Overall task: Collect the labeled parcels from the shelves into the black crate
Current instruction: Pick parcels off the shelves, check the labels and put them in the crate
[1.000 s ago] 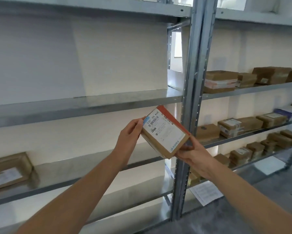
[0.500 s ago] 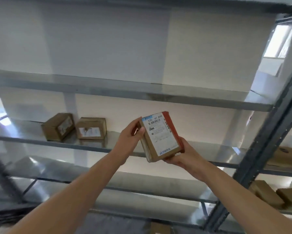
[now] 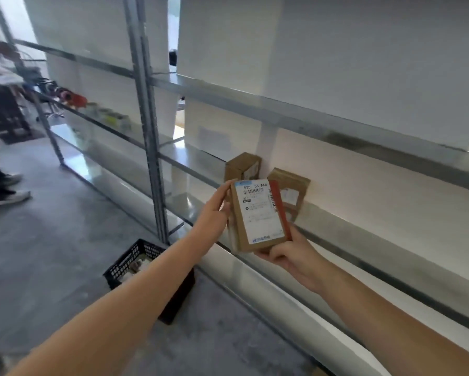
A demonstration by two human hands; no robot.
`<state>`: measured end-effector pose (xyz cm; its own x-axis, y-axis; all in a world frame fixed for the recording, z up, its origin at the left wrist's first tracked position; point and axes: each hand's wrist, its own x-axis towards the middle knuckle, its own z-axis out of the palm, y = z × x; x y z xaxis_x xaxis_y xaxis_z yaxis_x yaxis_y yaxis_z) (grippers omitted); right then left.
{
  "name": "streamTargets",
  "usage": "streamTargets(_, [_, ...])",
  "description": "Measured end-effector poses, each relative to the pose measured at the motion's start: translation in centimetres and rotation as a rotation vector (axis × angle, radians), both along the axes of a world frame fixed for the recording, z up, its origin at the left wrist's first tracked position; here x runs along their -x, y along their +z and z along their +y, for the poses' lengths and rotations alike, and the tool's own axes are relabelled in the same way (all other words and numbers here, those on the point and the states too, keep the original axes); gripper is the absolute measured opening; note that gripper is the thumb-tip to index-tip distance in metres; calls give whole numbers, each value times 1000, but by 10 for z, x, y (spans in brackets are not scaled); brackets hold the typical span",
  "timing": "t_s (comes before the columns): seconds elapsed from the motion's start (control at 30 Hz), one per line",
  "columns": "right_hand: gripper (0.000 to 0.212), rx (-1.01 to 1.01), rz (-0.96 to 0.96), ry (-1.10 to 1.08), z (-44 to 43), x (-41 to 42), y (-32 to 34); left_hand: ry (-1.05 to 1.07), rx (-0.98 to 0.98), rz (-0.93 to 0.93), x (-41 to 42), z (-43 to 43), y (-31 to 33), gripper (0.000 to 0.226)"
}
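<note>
I hold a small brown parcel [image 3: 259,217] with a white label and a red side upright in front of the shelves. My left hand [image 3: 214,211] grips its upper left edge. My right hand [image 3: 290,253] supports it from below on the right. The black crate [image 3: 135,263] stands on the floor below my left forearm, with some parcels inside it, partly hidden by the arm. Two more brown labelled parcels [image 3: 243,166] [image 3: 289,189] stand on the metal shelf [image 3: 190,158] just behind the held one.
A grey steel upright [image 3: 149,131] of the shelving rises left of my hands. Another person's legs and shoes [image 3: 0,185] are at the far left on the concrete floor. Small coloured items [image 3: 73,100] lie on a farther shelf.
My view has swung left and down; the crate and the other person have come into sight. The parcel stays in both hands, turned more upright.
</note>
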<state>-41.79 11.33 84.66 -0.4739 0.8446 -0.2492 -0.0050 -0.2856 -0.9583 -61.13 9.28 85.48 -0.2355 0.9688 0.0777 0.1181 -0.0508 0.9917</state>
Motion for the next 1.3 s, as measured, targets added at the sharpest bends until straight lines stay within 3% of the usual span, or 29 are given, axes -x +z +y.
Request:
streamTargets(0.3, [100,-32,-45,267,1,147,-5,235,-68,-130,126,-65,-17,47])
streamTargets(0.53, [93,-13,-61,450,-3,220,-6,441,-37,-126,184,-97,-20,47])
streamTargets(0.97, [99,40,-90,741,62,291,-17,715,3,-94,210,-78,-21,31])
streamTargets(1.3, [94,71,-127,814,129,298,-37,833,78,-134,198,-18,-33,30])
